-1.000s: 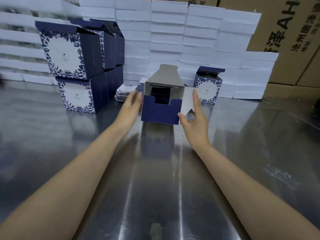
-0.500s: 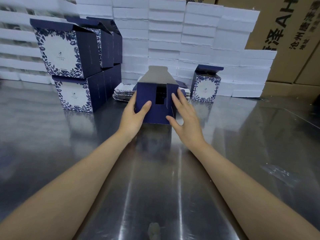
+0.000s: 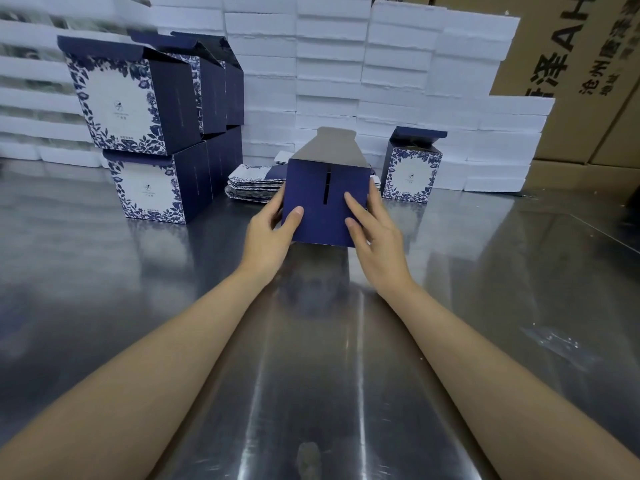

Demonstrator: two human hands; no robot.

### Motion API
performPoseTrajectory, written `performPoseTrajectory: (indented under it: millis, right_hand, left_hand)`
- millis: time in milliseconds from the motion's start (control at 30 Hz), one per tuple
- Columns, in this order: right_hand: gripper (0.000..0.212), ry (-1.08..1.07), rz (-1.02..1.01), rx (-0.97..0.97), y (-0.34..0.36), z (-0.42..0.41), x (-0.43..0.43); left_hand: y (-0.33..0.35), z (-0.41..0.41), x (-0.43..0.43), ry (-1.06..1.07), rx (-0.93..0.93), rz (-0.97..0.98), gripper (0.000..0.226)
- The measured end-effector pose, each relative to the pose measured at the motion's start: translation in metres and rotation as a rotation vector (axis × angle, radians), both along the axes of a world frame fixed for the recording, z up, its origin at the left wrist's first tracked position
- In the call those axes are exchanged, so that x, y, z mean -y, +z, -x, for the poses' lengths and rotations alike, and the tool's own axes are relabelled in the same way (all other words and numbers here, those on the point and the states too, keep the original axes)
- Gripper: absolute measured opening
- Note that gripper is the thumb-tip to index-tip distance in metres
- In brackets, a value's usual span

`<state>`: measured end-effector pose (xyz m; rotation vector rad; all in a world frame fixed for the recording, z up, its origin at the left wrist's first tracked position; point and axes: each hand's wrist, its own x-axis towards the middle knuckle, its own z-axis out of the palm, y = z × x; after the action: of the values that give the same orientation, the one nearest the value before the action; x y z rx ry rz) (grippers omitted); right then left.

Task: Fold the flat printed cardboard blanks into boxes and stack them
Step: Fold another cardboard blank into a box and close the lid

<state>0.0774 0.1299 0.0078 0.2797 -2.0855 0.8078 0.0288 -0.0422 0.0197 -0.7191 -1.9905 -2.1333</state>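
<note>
Left hand [image 3: 268, 233] grips half-folded box [image 3: 311, 188] at left wall, thumb on front. Right hand [image 3: 379, 233] fingers [image 3: 355, 204] straight, pressing front flap. Box near centre of tabletop [image 3: 485, 271].

Place: a packing workshop – stock is piled along the far edge of a steel table [image 3: 485, 271].
Evidence: white foam slabs [image 3: 329, 81], brown shipping cartons [image 3: 581, 64], folded printed boxes [image 3: 138, 133] – all stacked.

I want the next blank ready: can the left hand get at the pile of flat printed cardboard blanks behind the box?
Probably yes, once freed. The left hand grips the dark blue cardboard box; the pile of flat printed cardboard blanks lies just beyond it, with nothing between.
</note>
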Motion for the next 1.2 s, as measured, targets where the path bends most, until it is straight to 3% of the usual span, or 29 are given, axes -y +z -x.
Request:
performPoseTrajectory:
  millis: [200, 367, 533, 633, 800, 933, 1200]
  right_hand:
    - [0.035, 0.029, 0.061, -0.060, 0.003, -0.003, -0.003]
    - [0.077, 0.060, 0.182, -0.014, 0.006, -0.008, -0.003]
    - [0.080, -0.080, 0.069, -0.046, 0.008, -0.009, -0.005]
    - [0.073, -0.099, 0.041, -0.079, 0.009, -0.009, -0.005]
    - [0.026, -0.066, 0.062, -0.076, 0.004, -0.005, -0.006]
    - [0.016, -0.085, 0.100, -0.032, 0.005, -0.008, -0.004]
    - [0.022, -0.234, 0.059, -0.043, 0.008, -0.011, 0.002]
  left_hand:
    - [0.001, -0.002, 0.000, -0.049, -0.003, 0.010, 0.050]
    - [0.001, -0.002, 0.000, -0.089, 0.043, -0.015, 0.052]
    - [-0.002, 0.002, 0.000, -0.115, 0.056, -0.017, 0.053]
    - [-0.004, 0.004, -0.001, -0.113, 0.056, -0.024, 0.052]
    - [-0.003, 0.005, -0.001, -0.113, 0.091, -0.060, 0.052]
    - [-0.002, 0.003, -0.002, -0.134, 0.104, -0.076, 0.053]
    - [-0.003, 0.003, -0.002, -0.173, 0.087, -0.071, 0.055]
